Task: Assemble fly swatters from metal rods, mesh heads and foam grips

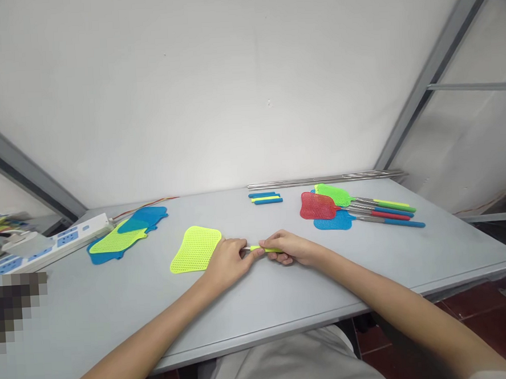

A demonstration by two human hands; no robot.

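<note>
Head view, looking down at a smooth, pale grey counter [115, 312] set against a plain white wall.

Both bare forearms reach in from the bottom edge and meet near the middle of the counter. The left hand [228, 261] rests on the surface with its fingers curled, fingertips pinching the near end of a thin yellow handle [265, 249]. The right hand [291, 248] is closed around the other end of the same handle, so only a short, narrow strip of bright plastic shows between the two hands.

Just left of the left hand, touching its knuckles, lies a yellow swatter head [196, 249]: a flat, rounded-corner sheet of plastic mesh dotted with small holes, wider at the far end.

Further left sits a loose pile of mesh heads [125, 234], blue ones underneath and a yellow one on top. Beside that pile is a white power strip [54, 243] with blue sockets.

Behind the hands, well apart, are a few short grips [265, 198], blue and yellow, lying side by side. To the right is a cluster of finished swatters [352, 209]: red, green and blue mesh heads on shiny metal shafts with coloured grips. Along the wall lie long bare metal rods [325, 179].
</note>
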